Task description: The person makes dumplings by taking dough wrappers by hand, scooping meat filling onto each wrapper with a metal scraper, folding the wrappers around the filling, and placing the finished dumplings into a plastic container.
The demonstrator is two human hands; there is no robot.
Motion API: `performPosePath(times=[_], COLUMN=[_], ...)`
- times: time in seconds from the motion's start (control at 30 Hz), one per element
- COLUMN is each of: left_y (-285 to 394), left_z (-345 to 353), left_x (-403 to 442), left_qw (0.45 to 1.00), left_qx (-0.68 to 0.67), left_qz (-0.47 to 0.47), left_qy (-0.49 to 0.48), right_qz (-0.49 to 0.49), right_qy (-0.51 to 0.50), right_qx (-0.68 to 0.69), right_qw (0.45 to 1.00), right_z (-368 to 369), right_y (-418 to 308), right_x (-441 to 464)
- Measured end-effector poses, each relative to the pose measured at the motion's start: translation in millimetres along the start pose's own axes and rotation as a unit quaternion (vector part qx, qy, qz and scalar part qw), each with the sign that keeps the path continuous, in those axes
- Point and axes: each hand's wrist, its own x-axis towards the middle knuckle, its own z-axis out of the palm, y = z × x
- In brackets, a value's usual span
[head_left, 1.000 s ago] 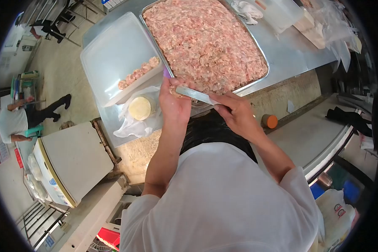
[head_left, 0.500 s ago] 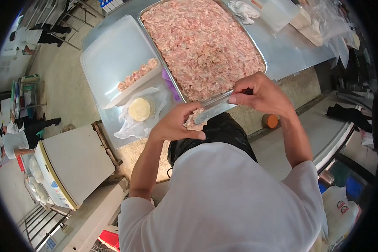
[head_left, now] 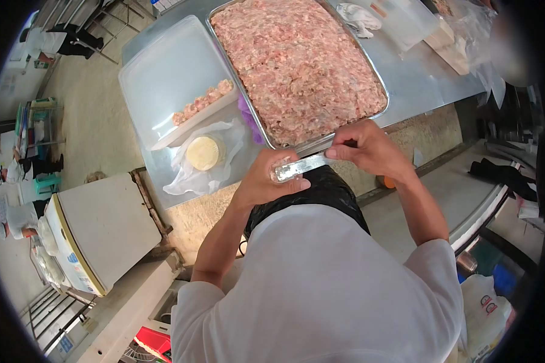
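Observation:
My left hand (head_left: pixel 263 178) is cupped with its fingers curled around a dumpling wrapper with meat filling, mostly hidden now under the blade. In my right hand (head_left: pixel 369 151) is the end of a flat metal spatula (head_left: pixel 306 165), gripped between thumb and fingers. Its smeared blade lies across the opening of my left hand. Just beyond both hands stands a big metal tray (head_left: pixel 246 100) heaped with raw minced meat (head_left: pixel 303 66). A round stack of pale yellow wrappers (head_left: pixel 203 153) sits on white plastic, left of my left hand.
A translucent plastic box (head_left: pixel 157 78) at the left holds a row of filled dumplings (head_left: pixel 203 101). Purple cloth (head_left: pixel 248 118) lies between box and tray. A white cloth (head_left: pixel 358 18) and clear container (head_left: pixel 406 23) are at the back right. People stand at the far left.
The spatula's blade has turned flatter and moved over the wrapper in my left hand, covering the filling that showed before. Both hands have come slightly closer together.

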Motion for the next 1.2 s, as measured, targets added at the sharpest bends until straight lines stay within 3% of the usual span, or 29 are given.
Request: performPosePath(times=[0.1,0.2,0.3,0.43,0.53,0.63,0.73,0.83,0.93,1.03,1.2], left_y=[-7,-4,7,0,-3,-9,-10,-2,-5,1,6], left_z=[2,2,5,4,12,8,10,8,12,14,6], left_x=[-1,0,3,-3,-3,-1,0,1,2,3,0], left_qw=[0.997,0.994,0.993,0.992,0.989,0.994,0.998,0.993,0.988,0.985,0.973], left_qx=[-0.007,0.096,0.108,0.053,0.003,0.025,-0.013,0.092,0.097,0.128,0.166], left_qz=[0.049,0.007,0.001,0.028,0.045,0.025,0.004,0.029,0.07,0.046,0.118], left_qy=[0.064,0.06,0.043,0.109,0.142,0.1,0.068,0.071,0.102,0.108,0.111], right_qz=[0.036,0.073,0.049,0.04,0.088,0.109,0.071,0.029,0.056,0.057,0.082], right_qy=[0.018,0.017,0.009,0.044,0.063,0.037,0.01,0.002,0.041,0.022,0.019], right_qx=[0.016,0.043,0.022,0.046,-0.005,0.004,0.038,0.026,-0.019,0.01,0.009], right_qw=[0.999,0.996,0.999,0.997,0.994,0.993,0.997,0.999,0.997,0.998,0.996], right_z=[-7,-7,7,-7,-25,-26,-15,1,-11,-7,-7], right_y=[12,2,-4,25,23,11,9,9,5,-5,7], right_x=[-2,-6,-1,-4,-9,-9,-6,-2,-9,-8,-5])
